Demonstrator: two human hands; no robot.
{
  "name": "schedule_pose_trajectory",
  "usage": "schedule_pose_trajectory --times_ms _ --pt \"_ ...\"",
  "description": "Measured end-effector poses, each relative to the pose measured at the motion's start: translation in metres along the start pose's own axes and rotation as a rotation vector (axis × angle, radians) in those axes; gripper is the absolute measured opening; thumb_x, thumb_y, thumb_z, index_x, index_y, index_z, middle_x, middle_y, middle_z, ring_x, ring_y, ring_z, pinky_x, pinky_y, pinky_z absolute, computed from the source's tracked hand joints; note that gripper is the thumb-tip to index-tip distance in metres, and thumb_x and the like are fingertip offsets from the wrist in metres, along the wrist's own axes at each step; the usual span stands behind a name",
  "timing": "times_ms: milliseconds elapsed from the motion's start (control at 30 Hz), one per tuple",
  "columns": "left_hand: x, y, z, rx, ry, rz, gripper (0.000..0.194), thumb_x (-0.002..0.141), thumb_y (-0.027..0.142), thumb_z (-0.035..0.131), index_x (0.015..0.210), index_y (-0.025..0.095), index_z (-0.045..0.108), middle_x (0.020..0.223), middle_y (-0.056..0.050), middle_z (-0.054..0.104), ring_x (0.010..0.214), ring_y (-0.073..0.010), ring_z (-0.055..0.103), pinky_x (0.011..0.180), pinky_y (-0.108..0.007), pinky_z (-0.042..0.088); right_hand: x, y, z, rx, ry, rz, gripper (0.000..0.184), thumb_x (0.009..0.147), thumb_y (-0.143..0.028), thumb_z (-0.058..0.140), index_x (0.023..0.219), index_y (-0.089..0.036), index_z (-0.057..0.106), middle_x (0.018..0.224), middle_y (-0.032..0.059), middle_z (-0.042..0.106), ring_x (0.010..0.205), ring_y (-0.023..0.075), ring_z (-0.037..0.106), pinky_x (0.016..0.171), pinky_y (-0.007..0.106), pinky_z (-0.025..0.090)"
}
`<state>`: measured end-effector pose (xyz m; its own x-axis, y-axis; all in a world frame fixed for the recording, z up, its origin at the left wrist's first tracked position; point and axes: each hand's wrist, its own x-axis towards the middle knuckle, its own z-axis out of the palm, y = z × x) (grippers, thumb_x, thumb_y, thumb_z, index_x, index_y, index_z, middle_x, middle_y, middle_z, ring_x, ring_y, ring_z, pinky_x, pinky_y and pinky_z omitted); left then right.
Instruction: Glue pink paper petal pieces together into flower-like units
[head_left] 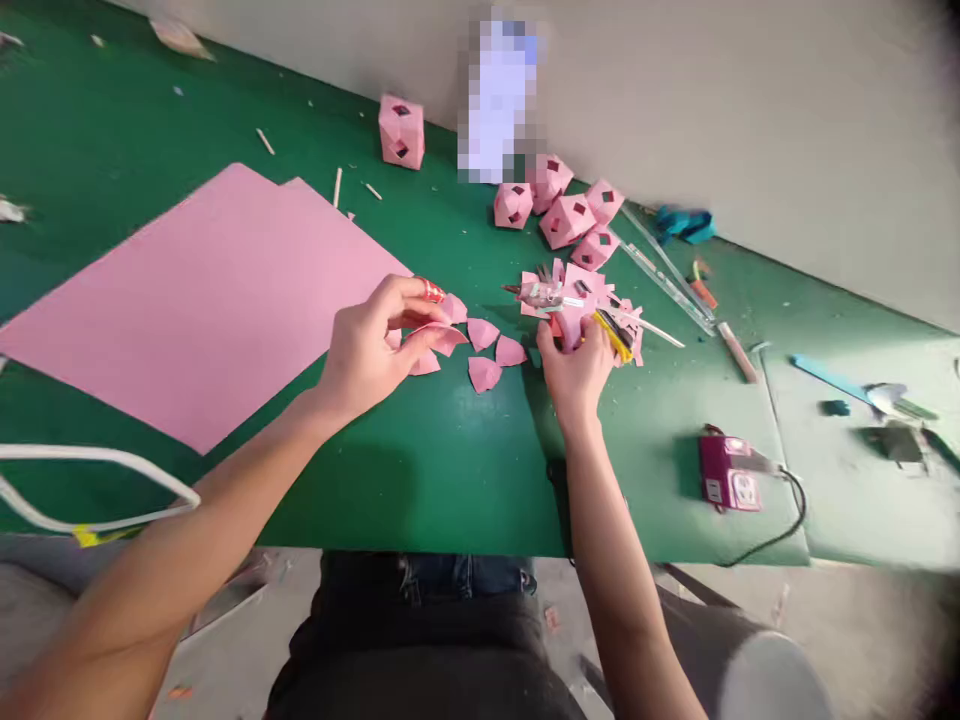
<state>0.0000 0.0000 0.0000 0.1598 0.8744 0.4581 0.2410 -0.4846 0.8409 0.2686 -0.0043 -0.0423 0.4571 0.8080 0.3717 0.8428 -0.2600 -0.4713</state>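
My left hand (367, 345) pinches a folded pink paper piece (450, 340) between thumb and fingers; a red patterned band wraps one finger. Right beside and beneath it lie several small pink folded paper pieces (510, 351). My right hand (577, 375) is wrapped round the handle of a hot glue gun (543, 294). Its nozzle points left toward the small pieces, and a white glue stick (660, 329) sticks out of its back. A yellow and black tool (616, 338) shows by the right fingers; whether they touch it I cannot tell. Pink paper scraps (634, 318) lie behind the gun.
Large pink sheets (202, 290) cover the left of the green table (450, 490). Several pink boxes with cut-out holes (568, 220) cluster at the back; another box (401, 132) stands apart. A clear ruler (664, 270) and a purple power adapter (727, 470) with cable lie right.
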Motion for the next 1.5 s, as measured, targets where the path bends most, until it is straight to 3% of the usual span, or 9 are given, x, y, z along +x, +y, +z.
schedule_pose_trajectory --times_ms 233,433,700,833,1000,1067,1233,1300,1500 --pt "0.0 -0.009 0.003 -0.02 -0.066 -0.06 0.027 0.094 0.032 0.076 0.113 0.024 0.061 0.104 -0.003 0.082 0.095 -0.022 0.083 0.092 -0.036 0.068 0.006 -0.011 0.012 -0.115 -0.04 -0.017 0.042 0.097 -0.045 0.066 0.116 -0.008 0.069 0.114 0.024 0.071 0.114 0.038 0.063 0.103 0.055 0.049" --pt "0.001 -0.008 0.005 0.012 -0.086 -0.072 0.025 0.093 0.029 0.076 0.112 0.023 0.061 0.104 -0.003 0.083 0.096 -0.0202 0.082 0.09 -0.032 0.067 0.005 -0.015 0.01 -0.175 -0.068 -0.046 0.035 0.098 -0.048 0.065 0.095 -0.014 0.071 0.111 0.0211 0.065 0.112 0.0366 0.06 0.103 0.056 0.049" --pt "0.002 -0.009 0.005 -0.005 -0.079 -0.13 0.029 0.092 0.037 0.077 0.112 0.022 0.061 0.104 -0.004 0.082 0.099 -0.0219 0.082 0.089 -0.034 0.068 0.001 -0.021 0.012 -0.12 -0.088 -0.046 0.038 0.096 -0.051 0.069 0.108 -0.018 0.054 0.101 0.0154 0.067 0.096 0.0338 0.066 0.088 0.052 0.056" --pt "0.001 -0.006 0.005 -0.056 -0.067 -0.165 0.03 0.09 0.035 0.08 0.109 0.022 0.062 0.102 -0.004 0.082 0.098 -0.0219 0.082 0.09 -0.034 0.067 0.0 -0.024 0.008 -0.113 -0.056 -0.064 0.043 0.094 -0.056 0.072 0.105 -0.018 0.055 0.109 0.0199 0.066 0.102 0.0363 0.066 0.091 0.055 0.056" --pt "0.002 -0.004 0.005 -0.184 -0.067 -0.244 0.032 0.086 0.031 0.084 0.109 0.023 0.062 0.098 -0.002 0.081 0.096 -0.021 0.082 0.092 -0.034 0.067 -0.007 -0.037 -0.012 0.253 0.018 -0.132 0.029 0.102 -0.048 0.06 0.099 -0.02 0.066 0.106 0.0146 0.069 0.102 0.029 0.064 0.096 0.049 0.054" --pt "0.003 -0.002 0.004 -0.222 -0.08 -0.296 0.035 0.085 0.031 0.085 0.11 0.023 0.062 0.097 -0.001 0.081 0.094 -0.0208 0.082 0.087 -0.032 0.068 -0.014 -0.047 -0.02 0.558 -0.141 -0.069 0.029 0.1 -0.049 0.063 0.092 -0.022 0.071 0.092 0.0071 0.07 0.085 0.0215 0.063 0.084 0.041 0.055" --pt "0.006 0.007 0.002 -0.32 -0.149 -0.419 0.044 0.079 0.035 0.088 0.11 0.023 0.059 0.096 -0.002 0.08 0.093 -0.0239 0.082 0.068 -0.028 0.068 -0.032 -0.069 -0.03 1.131 -0.815 0.255 0.035 0.08 -0.056 0.088 0.089 -0.023 0.082 0.071 -0.0012 0.065 0.061 0.0121 0.052 0.06 0.031 0.043" --pt "0.006 0.01 0.001 -0.353 -0.164 -0.455 0.047 0.077 0.036 0.089 0.11 0.023 0.058 0.096 -0.002 0.079 0.093 -0.0245 0.082 0.065 -0.027 0.068 -0.035 -0.072 -0.03 1.23 -0.905 0.325 0.035 0.074 -0.055 0.093 0.085 -0.023 0.083 0.069 -0.0022 0.064 0.061 0.0107 0.05 0.059 0.029 0.04" --pt "0.007 0.009 0.002 -0.371 -0.18 -0.485 0.048 0.076 0.038 0.09 0.106 0.023 0.055 0.095 -0.002 0.078 0.097 -0.0263 0.082 0.065 -0.028 0.069 -0.032 -0.07 -0.031 1.285 -0.944 0.364 0.031 0.07 -0.05 0.097 0.08 -0.023 0.085 0.067 -0.0026 0.064 0.062 0.0096 0.052 0.059 0.028 0.041"
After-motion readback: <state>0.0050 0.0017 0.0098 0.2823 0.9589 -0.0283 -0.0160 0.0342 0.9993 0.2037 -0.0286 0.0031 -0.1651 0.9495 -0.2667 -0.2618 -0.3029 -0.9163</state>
